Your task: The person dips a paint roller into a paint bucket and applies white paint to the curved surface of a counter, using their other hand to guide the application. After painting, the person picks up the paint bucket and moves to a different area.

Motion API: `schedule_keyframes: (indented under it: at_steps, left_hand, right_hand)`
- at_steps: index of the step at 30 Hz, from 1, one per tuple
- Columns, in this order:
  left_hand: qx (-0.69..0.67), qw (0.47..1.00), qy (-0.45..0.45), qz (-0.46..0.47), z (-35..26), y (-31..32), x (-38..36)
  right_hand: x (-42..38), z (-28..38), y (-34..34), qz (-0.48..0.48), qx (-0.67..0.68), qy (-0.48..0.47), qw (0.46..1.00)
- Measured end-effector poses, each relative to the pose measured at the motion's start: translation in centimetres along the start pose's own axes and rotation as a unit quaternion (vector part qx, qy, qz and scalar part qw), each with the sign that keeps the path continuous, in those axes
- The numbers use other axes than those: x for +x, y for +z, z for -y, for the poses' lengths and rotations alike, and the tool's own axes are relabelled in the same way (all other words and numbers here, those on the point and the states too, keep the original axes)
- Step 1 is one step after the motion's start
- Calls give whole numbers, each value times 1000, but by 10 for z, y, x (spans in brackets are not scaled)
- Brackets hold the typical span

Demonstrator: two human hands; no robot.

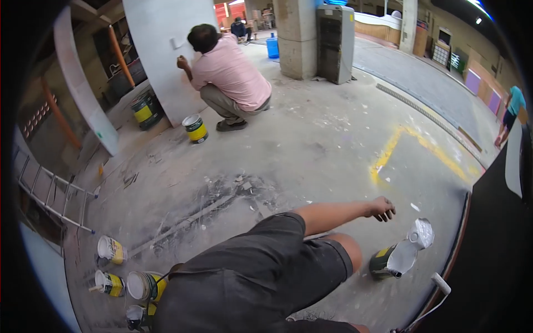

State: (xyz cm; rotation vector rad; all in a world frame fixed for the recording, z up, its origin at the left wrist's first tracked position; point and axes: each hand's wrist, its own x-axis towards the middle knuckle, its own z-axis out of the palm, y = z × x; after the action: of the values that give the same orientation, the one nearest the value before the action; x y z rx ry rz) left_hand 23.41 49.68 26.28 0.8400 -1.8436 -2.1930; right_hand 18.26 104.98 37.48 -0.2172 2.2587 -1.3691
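My left hand [382, 209] is stretched out over the concrete floor, fingers loosely bent and slightly apart, with nothing visible in it. Below and right of it stands a dark green and yellow paint can [383, 263], white around its opening. A crumpled silvery-white piece [421, 233] sits against the can's far side; whether it is a lid or a liner I cannot make out. At the lower right a white paint roller [441, 283] leans near the dark panel, its wire frame running down out of the picture. My right hand is outside the frame.
Several paint cans [145, 286] stand at lower left beside an aluminium ladder [54, 191]. A person in a pink shirt [236, 72] squats at a white panel [161, 50], near an open can [195, 129]. A dark panel [483, 238] borders the right side; another person [513, 111] stands beyond.
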Motion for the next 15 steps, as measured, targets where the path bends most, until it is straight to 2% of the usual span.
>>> schedule_keyframes:
  at_steps: [2,4,6,11,12,15]
  left_hand:
    - [-39,996,76,-39,-31,-30,-29]
    - [-67,984,146,-72,-74,-50,-75]
    - [-72,977,189,-63,-118,-65,-122]
    - [82,961,250,-83,-220,-48,-233]
    - [89,960,251,-86,-237,-36,-251]
    - [253,924,283,-50,-288,17,-302]
  right_hand:
    - [13,0,15,-20,8,-18,1000]
    - [22,3,25,4,0,-60,998]
    - [27,9,37,7,-46,-33,998]
    - [45,2,56,23,-49,17,998]
    - [45,1,56,30,-48,23,998]
    - [35,7,51,40,-37,41,998]
